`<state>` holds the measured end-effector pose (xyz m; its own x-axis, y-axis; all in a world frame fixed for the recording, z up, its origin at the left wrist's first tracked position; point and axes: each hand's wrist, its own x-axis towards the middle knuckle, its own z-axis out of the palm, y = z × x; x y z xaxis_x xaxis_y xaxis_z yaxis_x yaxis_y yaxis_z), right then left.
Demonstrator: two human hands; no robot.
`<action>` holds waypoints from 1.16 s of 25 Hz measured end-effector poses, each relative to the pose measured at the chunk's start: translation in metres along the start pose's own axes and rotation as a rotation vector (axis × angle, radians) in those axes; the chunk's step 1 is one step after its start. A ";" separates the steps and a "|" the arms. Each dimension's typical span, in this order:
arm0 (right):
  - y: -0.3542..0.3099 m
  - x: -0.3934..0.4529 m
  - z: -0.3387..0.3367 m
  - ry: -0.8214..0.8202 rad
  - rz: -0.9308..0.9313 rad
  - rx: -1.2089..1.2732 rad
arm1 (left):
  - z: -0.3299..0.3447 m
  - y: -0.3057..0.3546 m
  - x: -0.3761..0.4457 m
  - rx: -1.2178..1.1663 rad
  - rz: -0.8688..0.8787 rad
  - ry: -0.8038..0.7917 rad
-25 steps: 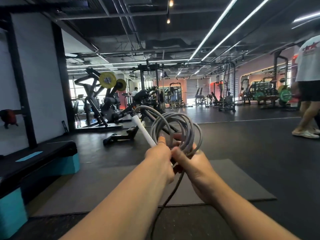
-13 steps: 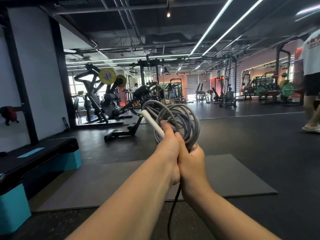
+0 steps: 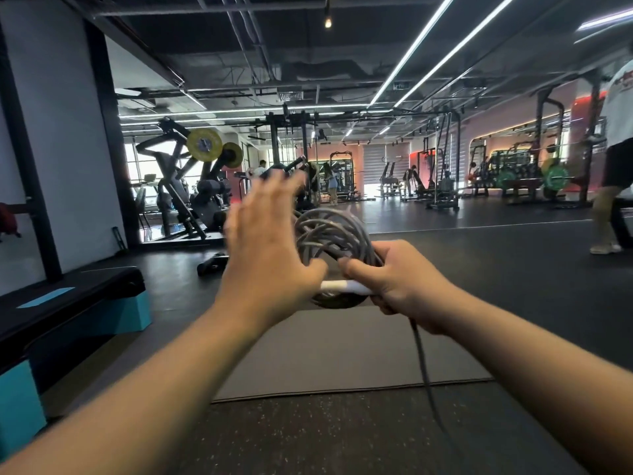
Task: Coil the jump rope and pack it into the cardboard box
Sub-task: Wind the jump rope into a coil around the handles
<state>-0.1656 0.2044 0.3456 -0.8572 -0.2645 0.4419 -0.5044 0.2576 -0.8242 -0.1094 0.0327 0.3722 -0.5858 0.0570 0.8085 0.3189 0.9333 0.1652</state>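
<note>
The mat [image 3: 342, 354] lies at 6 o'clock. The left hand [image 3: 270, 255], which gripped the handle [image 3: 346, 286] half a second ago, has let go, its blurred fingers spread at 11 o'clock. The right hand [image 3: 404, 286] now clutches coil [image 3: 332, 234] and handle at centre; a tail [image 3: 423, 365] hangs toward 5 o'clock.

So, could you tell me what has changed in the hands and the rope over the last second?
The left hand has let go of the white handle and lifted away, fingers spread and blurred. The handle, angled up-left before, now lies roughly level under the right hand's thumb. The right hand still grips the grey coil, with a loose end hanging down; the floor mat is unchanged.
</note>
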 end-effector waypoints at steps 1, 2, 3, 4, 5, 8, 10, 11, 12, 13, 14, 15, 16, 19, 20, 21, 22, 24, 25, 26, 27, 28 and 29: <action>-0.005 0.002 -0.008 -0.082 -0.042 -0.157 | -0.007 0.001 0.009 0.108 0.193 -0.233; -0.011 0.004 -0.015 -0.153 -0.081 -0.300 | -0.013 0.004 0.021 0.143 0.264 -0.475; -0.017 0.006 -0.022 -0.213 -0.119 -0.421 | -0.018 0.009 0.034 0.128 0.245 -0.663; -0.022 0.008 -0.027 -0.260 -0.148 -0.517 | -0.021 0.014 0.048 0.085 0.201 -0.776; -0.027 0.009 -0.032 -0.296 -0.169 -0.596 | -0.023 0.020 0.057 0.042 0.157 -0.833; -0.040 0.010 -0.043 -0.357 -0.215 -0.744 | -0.010 0.027 0.063 -0.095 0.070 -0.921; -0.047 0.008 -0.051 -0.376 -0.252 -0.777 | 0.005 0.026 0.048 -0.358 -0.027 -1.011; -0.048 0.005 -0.055 -0.385 -0.242 -0.727 | 0.010 0.025 0.040 -0.500 -0.089 -1.031; -0.049 0.002 -0.060 -0.393 -0.210 -0.621 | 0.013 0.024 0.033 -0.622 -0.145 -1.022; -0.049 0.000 -0.064 -0.395 -0.177 -0.491 | 0.014 0.023 0.029 -0.719 -0.196 -0.997; -0.048 -0.002 -0.067 -0.380 -0.152 -0.372 | 0.014 0.022 0.026 -0.799 -0.250 -0.973; -0.048 -0.002 -0.069 -0.353 -0.146 -0.275 | 0.012 0.022 0.024 -0.858 -0.299 -0.958; -0.048 -0.003 -0.068 -0.326 -0.151 -0.185 | 0.010 0.022 0.023 -0.895 -0.340 -0.953; -0.038 -0.008 -0.064 -0.265 -0.137 -0.010 | 0.000 0.021 0.021 -0.876 -0.296 -0.921; -0.032 -0.012 -0.062 -0.250 -0.121 -0.032 | -0.002 0.018 0.019 -0.869 -0.279 -0.883; -0.027 -0.017 -0.059 -0.233 -0.120 -0.086 | -0.004 0.015 0.017 -0.878 -0.274 -0.844; -0.021 -0.021 -0.055 -0.205 -0.131 -0.119 | -0.005 0.011 0.015 -0.899 -0.277 -0.812; -0.009 -0.021 -0.043 -0.088 -0.166 -0.061 | 0.001 0.006 0.009 -0.978 -0.322 -0.760; -0.005 -0.019 -0.037 -0.006 -0.187 -0.040 | 0.005 0.005 0.005 -1.023 -0.361 -0.729; -0.002 -0.016 -0.031 0.058 -0.206 -0.044 | 0.009 0.005 0.002 -1.058 -0.389 -0.700; -0.001 -0.014 -0.026 0.086 -0.214 -0.043 | 0.011 0.005 0.001 -1.076 -0.399 -0.679; -0.002 -0.011 -0.023 0.085 -0.211 -0.024 | 0.011 0.005 0.003 -1.082 -0.398 -0.673; -0.003 -0.010 -0.022 0.075 -0.199 0.008 | 0.010 0.006 0.005 -1.084 -0.393 -0.676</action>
<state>-0.1582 0.2267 0.3517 -0.7462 -0.2391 0.6212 -0.6639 0.2002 -0.7205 -0.1182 0.0418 0.3715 -0.9256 0.3084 0.2195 0.2873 0.1951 0.9377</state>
